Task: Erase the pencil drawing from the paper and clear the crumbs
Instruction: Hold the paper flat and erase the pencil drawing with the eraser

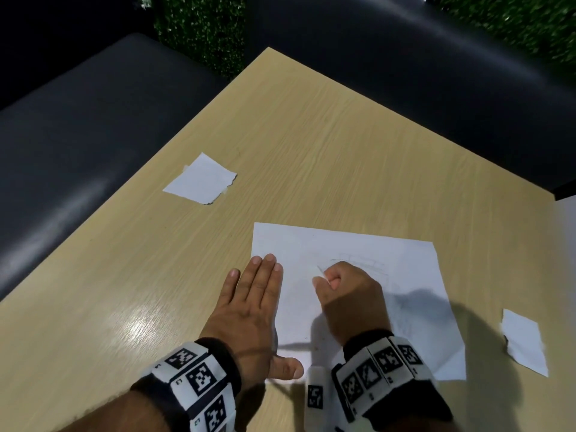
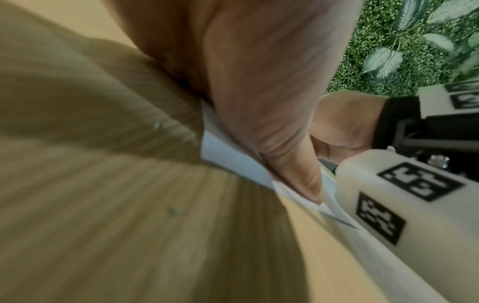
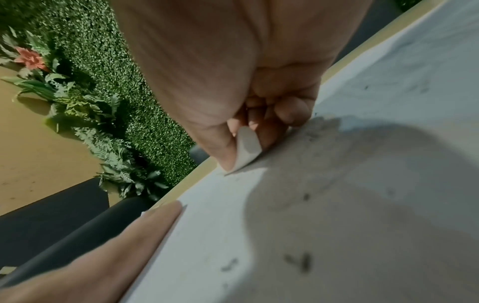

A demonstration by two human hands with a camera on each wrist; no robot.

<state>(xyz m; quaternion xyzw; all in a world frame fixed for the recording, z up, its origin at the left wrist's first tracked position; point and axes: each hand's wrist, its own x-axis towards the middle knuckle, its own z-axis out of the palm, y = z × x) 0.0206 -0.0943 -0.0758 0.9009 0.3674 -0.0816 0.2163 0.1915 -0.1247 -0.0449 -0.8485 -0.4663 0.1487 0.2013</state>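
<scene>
A white sheet of paper (image 1: pixel 411 275) lies on the wooden table (image 1: pixel 280 151), with faint pencil lines (image 1: pixel 364 263) near its middle. My left hand (image 1: pixel 252 307) lies flat with straight fingers on the sheet's left edge, thumb (image 2: pixel 293 164) on the near corner. My right hand (image 1: pixel 346 294) is curled over the sheet and pinches a small white eraser (image 3: pixel 246 147) between thumb and fingers, its edge touching the paper. Dark eraser crumbs (image 3: pixel 300 262) lie scattered on the sheet (image 3: pixel 337 205) near the hand.
A torn scrap of white paper (image 1: pixel 202 179) lies at the table's left, another scrap (image 1: pixel 526 341) at the right beside the sheet. Dark padded seats (image 1: pixel 78 135) surround the table, with a green leafy wall (image 1: pixel 199 29) behind.
</scene>
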